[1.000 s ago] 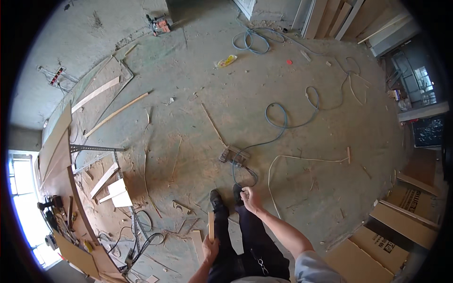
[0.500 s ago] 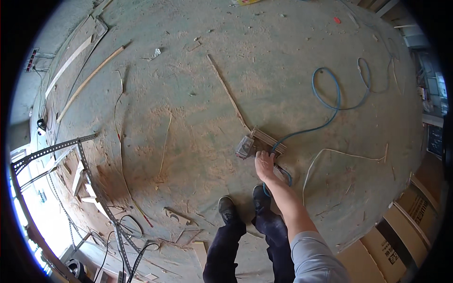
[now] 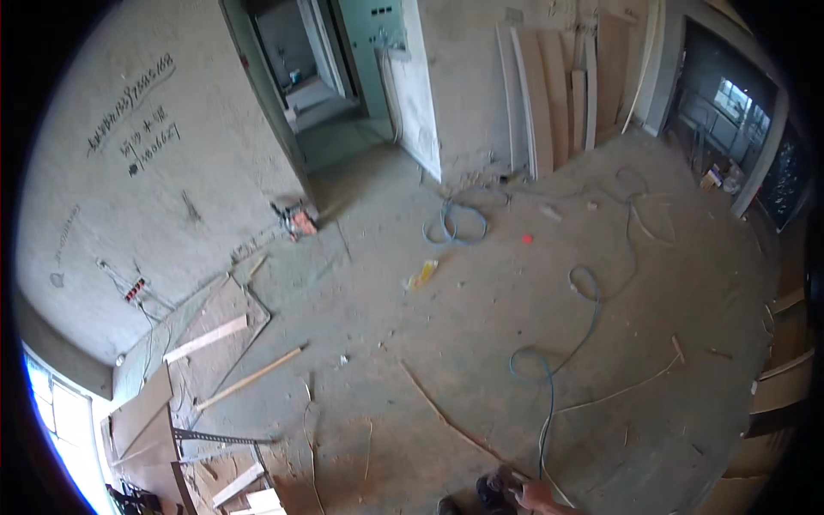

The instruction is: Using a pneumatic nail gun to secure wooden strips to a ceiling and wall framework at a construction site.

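Observation:
Only part of my right hand [image 3: 542, 497] shows at the bottom edge. It rests closed on a small dark hand tool [image 3: 496, 487] low over the dusty concrete floor. A blue hose [image 3: 549, 403] runs from the tool up across the floor in loops toward the right. A thin wooden strip [image 3: 446, 421] lies on the floor just left of the tool. My left hand is out of the picture.
A second hose coil [image 3: 455, 225] lies near the far wall. Boards [image 3: 549, 94] lean on that wall, beside an open doorway [image 3: 300, 69]. Planks and scrap [image 3: 215, 360] pile up at left. A yellow scrap [image 3: 422, 275] and a red tool [image 3: 300, 223] lie on the floor.
The view has swung up from the floor to the far walls. My right hand, which reached down to the tool, now sits with it at the bottom edge; my legs have dropped out of sight.

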Demonstrator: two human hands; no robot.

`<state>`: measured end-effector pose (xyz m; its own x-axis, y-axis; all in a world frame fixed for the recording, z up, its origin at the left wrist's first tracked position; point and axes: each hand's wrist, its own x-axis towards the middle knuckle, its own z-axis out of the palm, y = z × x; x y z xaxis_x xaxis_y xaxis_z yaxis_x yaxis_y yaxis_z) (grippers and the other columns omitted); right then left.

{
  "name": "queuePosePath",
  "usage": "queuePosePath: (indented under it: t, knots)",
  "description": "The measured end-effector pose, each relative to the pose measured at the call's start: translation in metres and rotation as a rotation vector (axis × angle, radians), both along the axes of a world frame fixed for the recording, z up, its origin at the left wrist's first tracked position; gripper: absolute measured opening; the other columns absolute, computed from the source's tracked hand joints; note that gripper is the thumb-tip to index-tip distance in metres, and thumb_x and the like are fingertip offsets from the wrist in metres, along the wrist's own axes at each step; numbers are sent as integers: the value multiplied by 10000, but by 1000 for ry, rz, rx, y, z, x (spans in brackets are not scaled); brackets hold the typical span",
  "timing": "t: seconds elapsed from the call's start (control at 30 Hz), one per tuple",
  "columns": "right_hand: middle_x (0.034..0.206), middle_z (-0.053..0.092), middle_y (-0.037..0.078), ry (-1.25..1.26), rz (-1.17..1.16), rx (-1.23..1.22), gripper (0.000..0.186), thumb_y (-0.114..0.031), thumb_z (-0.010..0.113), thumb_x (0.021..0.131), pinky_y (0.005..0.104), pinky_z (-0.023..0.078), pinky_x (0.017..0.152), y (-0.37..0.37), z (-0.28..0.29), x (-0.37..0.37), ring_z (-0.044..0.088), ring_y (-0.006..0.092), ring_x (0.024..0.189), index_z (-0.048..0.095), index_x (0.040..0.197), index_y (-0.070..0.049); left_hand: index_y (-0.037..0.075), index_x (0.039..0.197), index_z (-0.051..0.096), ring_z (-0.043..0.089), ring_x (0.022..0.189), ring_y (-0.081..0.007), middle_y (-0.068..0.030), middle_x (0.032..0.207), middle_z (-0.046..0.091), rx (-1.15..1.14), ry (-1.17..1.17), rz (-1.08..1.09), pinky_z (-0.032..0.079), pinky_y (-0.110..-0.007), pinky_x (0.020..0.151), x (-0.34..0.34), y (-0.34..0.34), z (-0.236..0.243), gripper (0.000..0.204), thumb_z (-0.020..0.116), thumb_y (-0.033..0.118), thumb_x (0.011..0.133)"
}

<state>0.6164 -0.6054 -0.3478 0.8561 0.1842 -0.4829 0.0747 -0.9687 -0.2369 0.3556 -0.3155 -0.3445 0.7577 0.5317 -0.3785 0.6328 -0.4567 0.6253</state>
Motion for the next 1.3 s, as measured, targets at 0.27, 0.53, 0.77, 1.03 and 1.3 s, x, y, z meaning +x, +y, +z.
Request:
queuePosePath:
  t: [0.27, 0.53, 0.77, 1.03, 1.3]
  knots:
    - [911, 662, 211, -298, -603, 142, 380, -294, 695, 892, 447, 513, 725, -92, 156, -142, 620, 375, 810, 651, 1086, 29, 18, 791, 633, 493, 535, -273, -110, 661, 574, -636, -107, -186, 413, -432, 494, 122, 35, 55, 311, 571, 274, 957]
    - [716, 661, 44, -614, -1706, 757, 284, -224, 752, 863, 321, 489, 568, 30, 463, -276, 584, 124, 639, 657, 1057, -41, -45, 975, 582, 668, 735, -252, -148, 844, 662, -921, 861, -344, 546, -343, 647, 255, 50, 85, 185, 607, 134, 938]
    - [774, 634, 11, -1268, -2194, 672, 184, -57, 797, 737, 330, 504, 625, 107, 379, -423, 589, 134, 683, 630, 814, -46, 19, 906, 564, 605, 779, -282, -170, 858, 618, -950, 1067, -851, 506, -445, 743, 283, -34, 130, 224, 579, 231, 976]
    - [764, 641, 10, -1758, -2234, 326, 241, -186, 823, 752, 317, 481, 677, 237, 470, -573, 588, 154, 722, 643, 819, -41, 55, 1024, 536, 586, 1013, -329, -176, 1014, 627, -834, 1375, -1366, 426, -538, 954, 56, -236, 194, 238, 561, 289, 988]
    - [782, 617, 33, -1959, -2340, 594, 146, -96, 758, 761, 285, 444, 694, 350, 473, -662, 569, 129, 752, 640, 824, -37, 103, 1174, 571, 511, 1295, -320, -119, 1257, 637, -651, 1467, -1887, 347, -545, 1099, -212, -270, 236, 307, 580, 318, 955]
